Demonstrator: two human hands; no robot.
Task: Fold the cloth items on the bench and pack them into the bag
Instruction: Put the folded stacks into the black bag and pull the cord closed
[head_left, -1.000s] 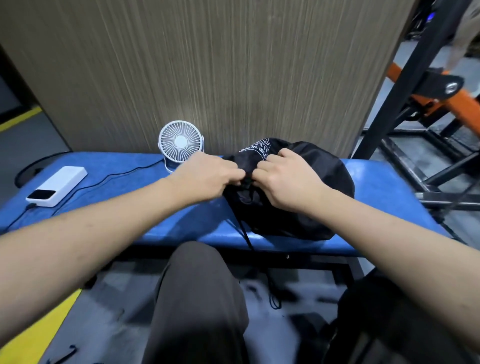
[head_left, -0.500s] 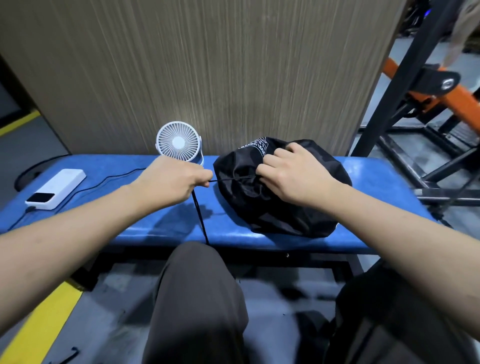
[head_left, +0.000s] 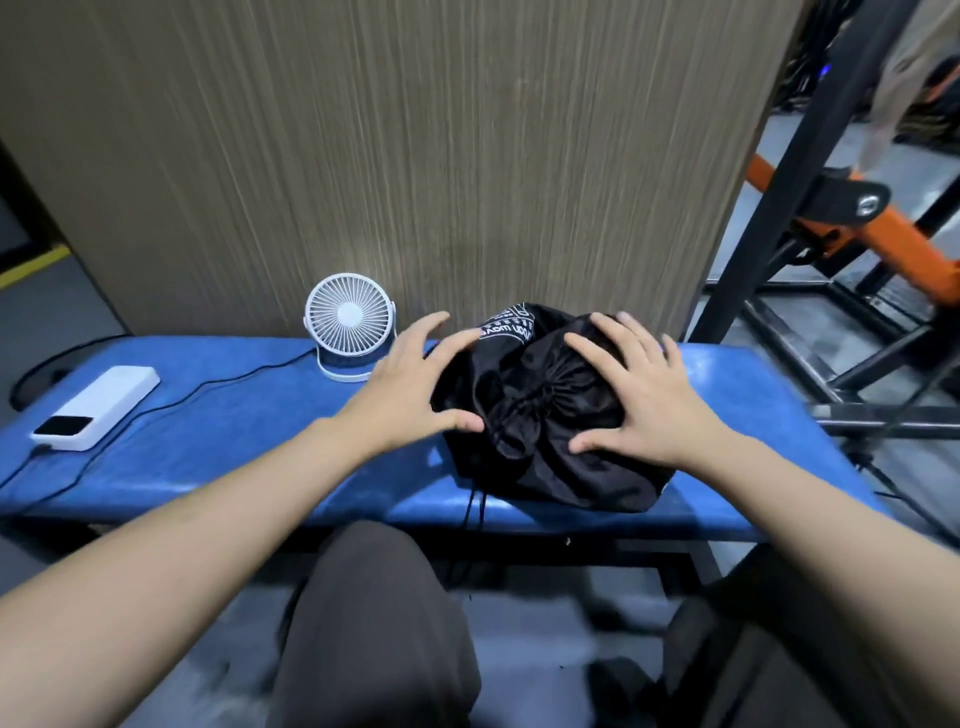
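Black drawstring fabric bag (head_left: 550, 415) sits on the blue padded bench (head_left: 234, 441), right of centre, its far side close to the grey wood-grain wall panel (head_left: 415, 156). The bag mouth is cinched into a gathered pucker facing up and toward the near side, with white print on the far-left top. Thin black drawstring cords (head_left: 475, 512) hang off the near bench edge below the bag.

Left hand (head_left: 410, 387) is at the bag's left side, fingers spread and straight, thumb at the near-left of the bag; fingertips reach the fabric by the white print, holding nothing. Contact looks light, and some motion blur makes it hard to tell whether the palm touches. Right hand (head_left: 639, 395) lies flat on the right top of the bag, fingers splayed wide, thumb pointing left near the pucker, gripping nothing. The bag lies between and under both hands.

Small white round desk fan (head_left: 349, 332) stands on the bench just left of the left hand, against the wall. White rectangular power bank (head_left: 96, 408) lies at the far left end of the bench, with a black cable (head_left: 218, 384) running from it toward the fan. Black and orange metal frame (head_left: 831, 234) stands on the right. The person's dark trouser knee (head_left: 374, 623) is near, below the bench.
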